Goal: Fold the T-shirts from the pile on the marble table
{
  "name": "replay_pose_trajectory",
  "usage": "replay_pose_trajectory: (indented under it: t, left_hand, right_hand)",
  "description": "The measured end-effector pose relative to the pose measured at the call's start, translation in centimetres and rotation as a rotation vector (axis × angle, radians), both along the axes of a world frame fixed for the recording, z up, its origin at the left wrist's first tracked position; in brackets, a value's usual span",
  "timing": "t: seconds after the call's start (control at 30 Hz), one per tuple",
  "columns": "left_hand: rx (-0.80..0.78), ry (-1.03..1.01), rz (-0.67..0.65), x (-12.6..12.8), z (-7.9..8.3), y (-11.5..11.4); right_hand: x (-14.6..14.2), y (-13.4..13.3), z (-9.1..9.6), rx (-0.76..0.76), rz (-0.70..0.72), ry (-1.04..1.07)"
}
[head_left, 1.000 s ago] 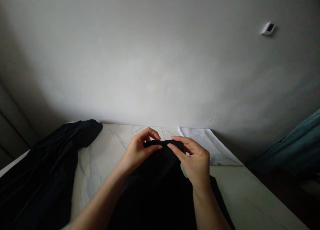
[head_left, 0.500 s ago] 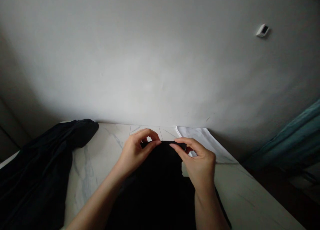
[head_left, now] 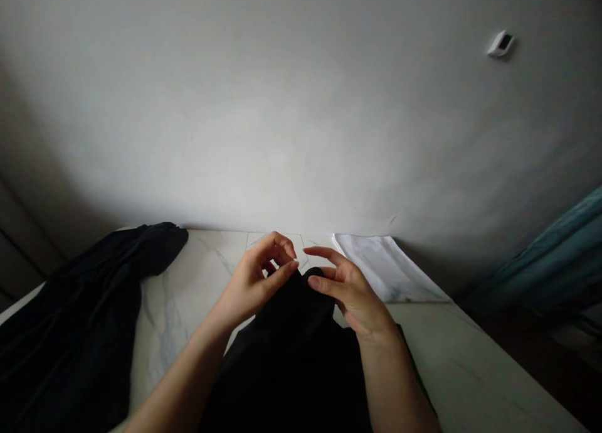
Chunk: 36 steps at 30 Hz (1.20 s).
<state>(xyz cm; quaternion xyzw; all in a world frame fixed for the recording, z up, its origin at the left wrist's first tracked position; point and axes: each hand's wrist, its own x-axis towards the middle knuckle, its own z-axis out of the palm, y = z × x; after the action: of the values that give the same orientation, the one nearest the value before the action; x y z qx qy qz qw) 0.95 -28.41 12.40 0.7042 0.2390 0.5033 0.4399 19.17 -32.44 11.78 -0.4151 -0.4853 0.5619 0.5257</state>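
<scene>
The left hand (head_left: 254, 285) is curled in on the top fold of a black garment (head_left: 291, 332), its fingers bent behind the fold and its thumb (head_left: 282, 274) lying along the near side, so it seems to be pinching the cloth (the dark fabric makes the exact grip hard to read). The right hand (head_left: 352, 295) is much more open. Its fingers are spread, with the forefinger reaching over towards the left hand above the peak of the fold, and only the thumb (head_left: 316, 283) rests against the cloth, so it is not clamped. The two hands are near each other but apart, with the raised fold between them.

The garment lies bunched on a white marble table (head_left: 183, 295), its body running down towards the person and its top pulled up into a peak. Off to the left, a second black garment (head_left: 70, 301) lies in a long heap on the table. Beyond the right hand, a white cloth (head_left: 388, 267) lies flat against a plain wall (head_left: 282, 106), which has a small white fitting (head_left: 501, 44) on it. A teal fabric (head_left: 540, 263) hangs in the right corner.
</scene>
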Motion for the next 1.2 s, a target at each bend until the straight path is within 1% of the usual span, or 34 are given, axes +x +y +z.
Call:
replay_pose_trajectory:
  t: [0.03, 0.07, 0.17, 0.2, 0.23, 0.27, 0.37, 0.43, 0.5, 0.57, 0.63, 0.7, 0.77, 0.87, 1.03, 1.2]
  left_hand:
    - [0.005, -0.001, -0.003, -0.1, 0.1, 0.0]
    - [0.003, -0.006, -0.001, -0.1, 0.1, 0.0]
    - [-0.030, -0.049, 0.028, -0.2, 0.2, 0.1]
    - [-0.038, -0.060, 0.037, -0.3, 0.2, 0.2]
    - [-0.036, -0.063, 0.042, -0.3, 0.2, 0.3]
    - [-0.025, -0.059, 0.045, -0.3, 0.2, 0.4]
    - [0.045, -0.016, 0.069, -0.4, 0.2, 0.5]
    - [0.098, 0.016, 0.102, -0.4, 0.1, 0.5]
    - [0.143, 0.042, 0.128, -0.4, 0.1, 0.4]
    - [0.181, 0.055, 0.130, -0.4, 0.1, 0.4]
    - [0.212, 0.065, 0.122, -0.4, 0.1, 0.4]
    - [0.245, 0.083, 0.121, -0.4, 0.1, 0.4]
    - [0.278, 0.111, 0.140, -0.4, 0.1, 0.3]
    - [0.314, 0.151, 0.180, -0.3, 0.1, 0.2]
    - [0.354, 0.175, 0.213, -0.4, 0.2, 0.1]
    - [0.368, 0.176, 0.238, -0.4, 0.1, 0.0]
  right_hand:
    - [0.0, 0.2, -0.1, 0.012, -0.008, -0.005]
    - [-0.1, 0.4, -0.3, 0.044, -0.046, -0.011]
    - [-0.4, 0.6, -0.6, 0.197, -0.283, 0.011]
    - [-0.4, 0.6, -0.7, 0.225, -0.337, 0.039]
    - [-0.5, 0.6, -0.6, 0.224, -0.348, 0.069]
    - [-0.5, 0.5, -0.6, 0.197, -0.318, 0.099]
    - [-0.3, 0.2, -0.3, 0.063, -0.113, 0.144]
    - [-0.2, 0.1, -0.1, 0.014, 0.004, 0.139]
    - [-0.1, 0.0, -0.2, 0.008, 0.070, 0.120]
    - [-0.1, 0.0, -0.4, 0.047, 0.064, 0.081]
    - [-0.2, 0.0, -0.6, 0.122, -0.022, 0.022]
    - [-0.3, 0.0, -0.7, 0.206, -0.145, -0.061]
    - [-0.5, -0.2, -0.6, 0.280, -0.254, -0.161]
    - [-0.8, -0.8, -0.1, 0.380, -0.366, -0.296]
    - [-1.1, -1.6, 0.3, 0.499, -0.483, -0.428]
    - [-1.1, -1.8, 0.0, 0.574, -0.551, -0.563]
